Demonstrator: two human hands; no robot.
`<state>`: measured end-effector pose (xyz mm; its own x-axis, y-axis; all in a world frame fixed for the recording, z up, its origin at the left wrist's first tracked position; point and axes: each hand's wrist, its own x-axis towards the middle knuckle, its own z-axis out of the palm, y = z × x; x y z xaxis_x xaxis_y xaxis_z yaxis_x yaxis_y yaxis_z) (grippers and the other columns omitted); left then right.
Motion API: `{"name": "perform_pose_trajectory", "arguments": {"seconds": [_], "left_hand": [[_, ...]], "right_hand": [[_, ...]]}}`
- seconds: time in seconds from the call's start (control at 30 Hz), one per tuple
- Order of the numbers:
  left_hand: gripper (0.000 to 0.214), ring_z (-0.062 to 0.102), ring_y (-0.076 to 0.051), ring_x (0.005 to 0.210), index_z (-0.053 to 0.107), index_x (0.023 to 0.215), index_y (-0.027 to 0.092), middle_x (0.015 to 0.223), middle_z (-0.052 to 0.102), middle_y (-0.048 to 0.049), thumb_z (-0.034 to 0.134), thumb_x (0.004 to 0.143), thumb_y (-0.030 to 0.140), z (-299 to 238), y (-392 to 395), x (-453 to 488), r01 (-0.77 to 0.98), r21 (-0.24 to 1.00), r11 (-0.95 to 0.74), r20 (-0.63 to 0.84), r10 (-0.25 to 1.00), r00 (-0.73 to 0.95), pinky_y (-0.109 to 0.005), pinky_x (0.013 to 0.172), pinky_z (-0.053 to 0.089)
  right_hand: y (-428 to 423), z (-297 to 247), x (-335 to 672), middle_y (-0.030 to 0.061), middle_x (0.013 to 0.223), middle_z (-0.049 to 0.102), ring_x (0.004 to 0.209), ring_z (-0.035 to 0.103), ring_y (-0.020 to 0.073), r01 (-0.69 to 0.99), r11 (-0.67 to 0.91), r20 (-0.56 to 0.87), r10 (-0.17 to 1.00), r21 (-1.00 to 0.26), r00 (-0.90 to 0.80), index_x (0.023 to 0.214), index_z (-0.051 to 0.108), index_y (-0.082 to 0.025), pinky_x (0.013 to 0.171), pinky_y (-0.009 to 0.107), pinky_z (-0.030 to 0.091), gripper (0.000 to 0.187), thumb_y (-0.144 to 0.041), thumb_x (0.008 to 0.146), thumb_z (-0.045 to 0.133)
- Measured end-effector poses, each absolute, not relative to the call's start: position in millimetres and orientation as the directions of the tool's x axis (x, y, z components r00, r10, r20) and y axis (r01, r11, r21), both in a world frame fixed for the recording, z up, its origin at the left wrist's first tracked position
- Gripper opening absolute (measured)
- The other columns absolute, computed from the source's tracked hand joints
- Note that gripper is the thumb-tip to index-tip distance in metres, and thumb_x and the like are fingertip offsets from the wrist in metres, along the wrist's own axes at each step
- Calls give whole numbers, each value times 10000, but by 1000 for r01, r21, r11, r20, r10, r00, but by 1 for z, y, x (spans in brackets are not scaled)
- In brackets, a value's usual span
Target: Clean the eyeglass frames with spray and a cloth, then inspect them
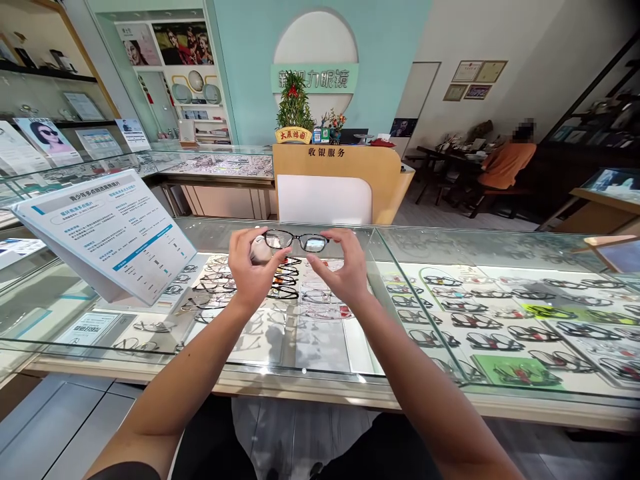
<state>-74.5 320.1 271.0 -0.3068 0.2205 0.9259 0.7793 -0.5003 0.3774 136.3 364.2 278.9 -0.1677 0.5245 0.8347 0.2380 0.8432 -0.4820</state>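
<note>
From where I stand, the left hand (254,272) and right hand (349,270) each pinch one end of the dark-rimmed glasses (297,238), out at twelve o'clock above the glass counter (280,391), so lifting looks done and setting down not yet.
</note>
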Motion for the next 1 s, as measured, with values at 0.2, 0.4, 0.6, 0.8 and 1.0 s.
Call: {"name": "perform_pose_trajectory", "arguments": {"seconds": [0.2, 0.4, 0.6, 0.8, 1.0], "left_hand": [[506, 707, -232, 1010, 752, 1196, 226, 1097, 707, -51, 939, 877, 571, 269, 320, -72, 757, 368, -540, 929, 188, -318, -381, 906, 580], [521, 709, -237, 1028, 749, 1230, 241, 1114, 710, -55, 920, 890, 596, 282, 318, -71, 760, 338, -555, 940, 156, -304, -389, 906, 579], [562, 694, -254, 1022, 736, 1218, 247, 1083, 694, -54, 918, 866, 646, 349, 320, -75, 789, 201, -580, 975, 37, -221, -427, 944, 580], [581, 662, -340, 1282, 683, 1316, 295, 1231, 650, -70, 883, 900, 648, 412, 317, -64, 767, 161, -622, 976, -14, -216, -534, 1123, 539], [506, 705, -320, 1230, 723, 1263, 308, 1210, 713, -59, 889, 908, 628, 414, 313, -54, 744, 127, -656, 982, -25, -189, -539, 1105, 575]], "right_hand": [[365, 269, 130, 122, 1193, 803, 1110, 743, 313, 334, 868, 905, 417, -369, -84, 1286, 720, -257, 949, 498, 624, 339, -463, 1027, 793], [357, 283, 131, 122, 1195, 802, 1113, 753, 298, 341, 898, 951, 307, -277, -36, 1284, 735, -250, 910, 479, 660, 311, -392, 1020, 819], [348, 358, 142, 90, 1158, 797, 1045, 771, 272, 406, 890, 967, 250, -208, -54, 1271, 756, -265, 863, 444, 679, 326, -406, 992, 847], [322, 430, 150, 86, 1216, 779, 1091, 769, 276, 445, 883, 985, 170, -152, -2, 1309, 759, -288, 785, 411, 689, 333, -379, 995, 826], [313, 428, 156, 96, 1273, 751, 1149, 757, 310, 453, 862, 969, 246, -228, 21, 1356, 763, -347, 858, 472, 711, 339, -369, 1019, 795]]}}
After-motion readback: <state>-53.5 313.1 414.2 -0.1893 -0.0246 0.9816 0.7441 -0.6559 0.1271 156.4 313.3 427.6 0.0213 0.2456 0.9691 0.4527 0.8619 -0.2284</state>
